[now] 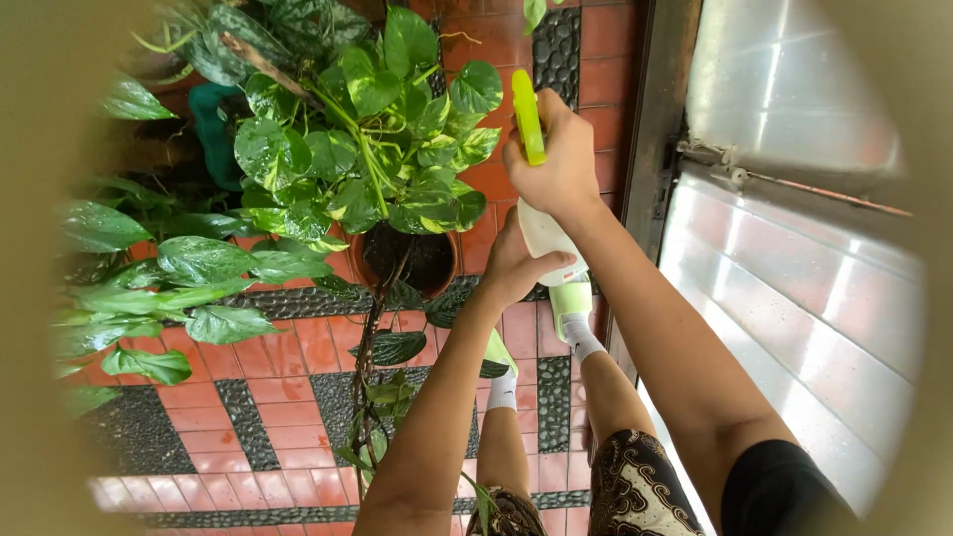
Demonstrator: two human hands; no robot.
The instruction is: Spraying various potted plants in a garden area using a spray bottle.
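A white spray bottle point(544, 234) with a lime-green trigger head point(527, 117) is held up in front of me. My right hand point(556, 159) grips the neck and trigger at the top. My left hand point(516, 263) cups the bottle's body from below and the left. The nozzle points toward a leafy variegated plant point(367, 149) growing out of a terracotta pot point(405, 263) just left of the bottle.
More large-leaved plants point(169, 268) fill the left side. The floor point(288, 367) is red tile with dark pebble strips. A grey metal door point(794, 268) and its frame stand at the right. My feet in white socks and green slippers point(571, 303) are below.
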